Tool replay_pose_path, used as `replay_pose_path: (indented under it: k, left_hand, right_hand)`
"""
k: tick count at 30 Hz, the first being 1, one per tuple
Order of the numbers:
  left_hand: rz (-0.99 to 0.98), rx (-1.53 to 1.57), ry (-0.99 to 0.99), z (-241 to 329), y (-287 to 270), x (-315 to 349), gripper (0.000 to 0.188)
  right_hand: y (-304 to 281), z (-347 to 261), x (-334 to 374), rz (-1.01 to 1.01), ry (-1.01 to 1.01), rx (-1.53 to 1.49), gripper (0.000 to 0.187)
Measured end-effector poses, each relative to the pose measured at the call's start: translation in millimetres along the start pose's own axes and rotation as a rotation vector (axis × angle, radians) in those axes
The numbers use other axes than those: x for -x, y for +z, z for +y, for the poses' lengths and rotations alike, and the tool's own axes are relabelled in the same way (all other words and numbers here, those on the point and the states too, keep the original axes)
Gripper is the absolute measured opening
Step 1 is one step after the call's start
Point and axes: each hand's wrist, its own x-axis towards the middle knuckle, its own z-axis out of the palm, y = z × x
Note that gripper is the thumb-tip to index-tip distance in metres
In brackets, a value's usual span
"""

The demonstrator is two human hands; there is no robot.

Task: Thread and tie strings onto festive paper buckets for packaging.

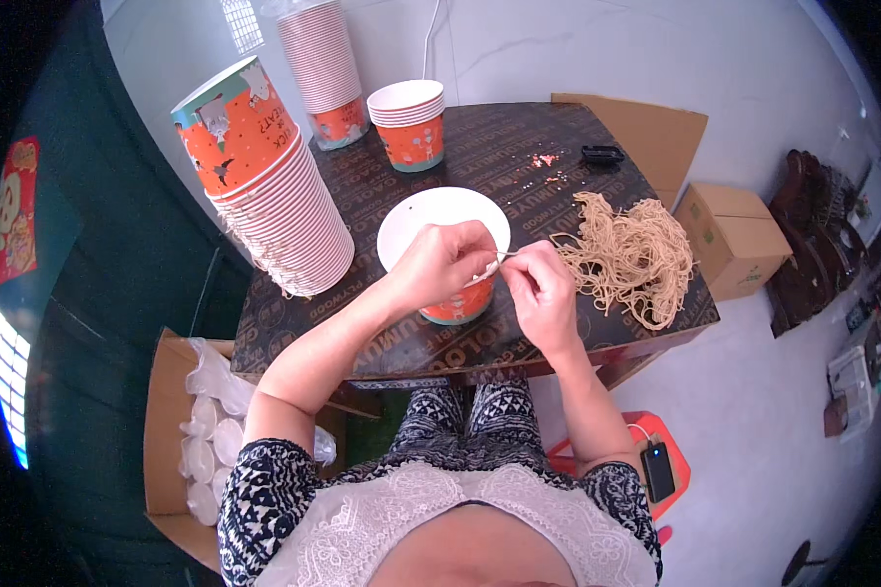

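Observation:
An orange paper tub point(457, 305) with a white inside stands on the dark table, right in front of me. My left hand point(447, 259) is closed at its right rim, fingers pinched on a thin cord point(505, 254). My right hand point(541, 292) pinches the same cord just beside it, over the rim's right side. Part of the rim is hidden behind my fingers. To the right of my right hand lies a loose heap of beige cord point(636, 259).
A tall stack of tubs point(289, 210) with cords along its side stands left; another stack point(325, 68) and a short one point(408, 137) are behind. Small bits point(545, 160) and a black object point(602, 155) lie far right. An open carton point(166, 430) sits below left.

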Motion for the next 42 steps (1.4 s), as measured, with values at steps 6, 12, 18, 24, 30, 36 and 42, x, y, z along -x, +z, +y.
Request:
replay_pose_path:
  k: [6, 12, 18, 24, 30, 36, 42]
  left_hand:
    - [-0.003, 0.089, -0.204, 7, -6, -4, 0.011]
    - [0.062, -0.018, -0.278, 8, -4, -8, 0.009]
    - [0.067, -0.132, -0.119, -6, -1, -4, 0.006]
    - [0.047, -0.359, 0.171, 6, -5, 2, 0.008]
    - [0.032, -0.352, 0.339, 6, -7, 2, 0.011]
    - [0.054, -0.235, 0.148, 5, 0, 4, 0.012]
    - [0.028, -0.243, 0.167, 10, -3, 2, 0.008]
  right_hand:
    - [7, -1, 25, -0.003, -0.12, 0.205, 0.012]
    - [9, 10, 30, -0.051, -0.333, 0.306, 0.018]
    - [6, 1, 25, -0.008, -0.301, 0.254, 0.015]
    - [14, 1, 21, 0.12, 0.021, -0.095, 0.001]
    - [22, 1, 15, 0.063, 0.432, -0.61, 0.014]
    - [24, 0, 12, 0.078, 0.589, -0.791, 0.014]
    - [24, -3, 11, 0.104, 0.628, -0.812, 0.015]
